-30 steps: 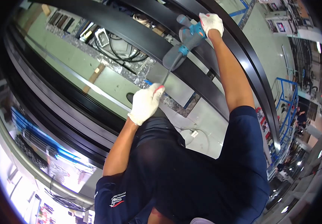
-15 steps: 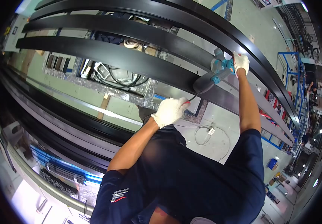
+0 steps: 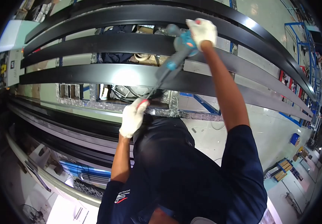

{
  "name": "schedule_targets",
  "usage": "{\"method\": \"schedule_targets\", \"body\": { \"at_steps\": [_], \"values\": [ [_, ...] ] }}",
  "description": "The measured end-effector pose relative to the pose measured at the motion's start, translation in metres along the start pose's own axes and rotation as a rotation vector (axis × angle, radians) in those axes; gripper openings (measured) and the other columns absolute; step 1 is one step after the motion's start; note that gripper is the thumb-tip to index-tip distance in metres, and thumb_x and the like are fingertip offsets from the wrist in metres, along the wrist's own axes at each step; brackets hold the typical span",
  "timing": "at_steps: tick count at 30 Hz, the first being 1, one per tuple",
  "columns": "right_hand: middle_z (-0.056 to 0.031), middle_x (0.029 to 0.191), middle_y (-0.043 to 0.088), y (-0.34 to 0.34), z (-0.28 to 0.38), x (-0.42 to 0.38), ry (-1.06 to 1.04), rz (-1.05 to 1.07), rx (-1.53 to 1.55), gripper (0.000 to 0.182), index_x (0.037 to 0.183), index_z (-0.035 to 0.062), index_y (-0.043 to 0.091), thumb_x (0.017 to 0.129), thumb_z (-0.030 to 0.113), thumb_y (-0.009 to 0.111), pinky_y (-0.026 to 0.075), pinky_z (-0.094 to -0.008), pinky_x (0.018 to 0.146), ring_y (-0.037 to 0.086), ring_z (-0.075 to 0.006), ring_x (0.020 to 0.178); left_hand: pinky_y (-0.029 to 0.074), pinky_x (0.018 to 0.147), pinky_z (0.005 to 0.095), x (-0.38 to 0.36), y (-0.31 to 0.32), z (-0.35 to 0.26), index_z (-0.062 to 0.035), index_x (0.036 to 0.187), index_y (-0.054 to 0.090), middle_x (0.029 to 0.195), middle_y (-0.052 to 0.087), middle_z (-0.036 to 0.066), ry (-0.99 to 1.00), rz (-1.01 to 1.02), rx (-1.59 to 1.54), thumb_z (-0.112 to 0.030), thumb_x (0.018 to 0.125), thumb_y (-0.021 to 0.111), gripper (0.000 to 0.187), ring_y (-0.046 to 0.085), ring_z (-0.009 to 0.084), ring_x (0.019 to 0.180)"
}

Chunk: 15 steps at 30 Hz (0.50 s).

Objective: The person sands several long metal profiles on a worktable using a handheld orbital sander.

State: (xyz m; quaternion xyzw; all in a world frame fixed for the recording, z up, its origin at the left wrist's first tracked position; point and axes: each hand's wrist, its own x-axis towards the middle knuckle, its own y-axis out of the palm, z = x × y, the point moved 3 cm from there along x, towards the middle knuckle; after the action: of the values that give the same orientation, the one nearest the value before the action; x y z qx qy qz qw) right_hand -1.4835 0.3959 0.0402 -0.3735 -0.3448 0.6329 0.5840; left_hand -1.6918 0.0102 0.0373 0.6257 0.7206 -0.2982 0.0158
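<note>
My right hand [image 3: 204, 33], in a white glove with red at the fingertips, is closed on a teal-and-black corded power tool [image 3: 181, 48]. The tool has a round disc-like head and a long dark body, blurred by motion; it overlaps the middle black metal bars in this view. From its rear end a dark power cord [image 3: 154, 89] runs down to my left hand [image 3: 133, 117]. That hand, gloved too, is closed around the cord, just in front of my body. Long black bars [image 3: 94, 74] lie side by side across a frame beneath the tool.
A mottled metal frame [image 3: 120, 107] supports the bars, with coiled cables and a roll of tape [image 3: 141, 57] showing on a shelf below. More dark profiles [image 3: 67, 121] lie on my left side. A blue rack [image 3: 299, 44] stands at the right, with a blue bin [image 3: 294, 139] nearby.
The tool and my right hand have moved left along the bars. My left hand has shifted left too, still holding the cord, and the view has shifted.
</note>
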Motion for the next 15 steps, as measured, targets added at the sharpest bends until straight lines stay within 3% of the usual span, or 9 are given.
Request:
{"method": "schedule_targets", "body": {
  "at_steps": [2,5,8,15],
  "values": [
    [-0.0186,0.090,0.079,0.034,0.059,-0.003,-0.077,0.026,-0.035,0.053,0.083,0.0101,0.082,0.096,0.059,0.067,0.062,-0.0492,0.087,0.078,-0.0407,0.091,0.051,0.065,0.0373,-0.010,-0.030,0.026,-0.0033,0.119,0.079,0.079,0.074,0.013,-0.104,-0.089,-0.072,-0.027,0.116,0.065,0.028,0.064,0.0205,0.066],
    [-0.0183,0.103,0.082,0.072,0.146,-0.016,-0.108,0.124,-0.009,0.045,0.097,0.0120,0.087,0.096,0.051,0.065,0.064,-0.0489,0.093,0.080,-0.0406,0.101,0.031,0.055,0.0272,-0.026,-0.061,0.056,-0.0005,0.114,0.077,0.071,0.053,-0.008,-0.267,-0.198,-0.269,-0.032,0.119,0.063,0.035,0.041,0.0034,0.063],
    [-0.0160,0.110,0.085,0.110,0.226,-0.023,-0.169,0.239,0.045,0.038,0.101,0.0112,0.089,0.096,0.041,0.066,0.065,-0.0464,0.096,0.081,-0.0365,0.109,0.030,0.055,0.0269,-0.038,-0.077,0.083,-0.0035,0.109,0.077,0.068,0.049,-0.008,-0.339,-0.242,-0.403,-0.031,0.119,0.064,0.032,0.039,0.0029,0.061],
    [-0.0123,0.115,0.085,0.166,0.312,-0.029,-0.263,0.252,-0.011,0.046,0.105,0.0147,0.089,0.103,0.054,0.066,0.063,-0.0452,0.099,0.080,-0.0343,0.113,0.024,0.054,0.0282,-0.032,-0.132,0.102,-0.0033,0.106,0.078,0.066,0.043,-0.010,-0.303,-0.246,-0.387,-0.032,0.120,0.063,0.035,0.033,0.0026,0.058]
  ]
}}
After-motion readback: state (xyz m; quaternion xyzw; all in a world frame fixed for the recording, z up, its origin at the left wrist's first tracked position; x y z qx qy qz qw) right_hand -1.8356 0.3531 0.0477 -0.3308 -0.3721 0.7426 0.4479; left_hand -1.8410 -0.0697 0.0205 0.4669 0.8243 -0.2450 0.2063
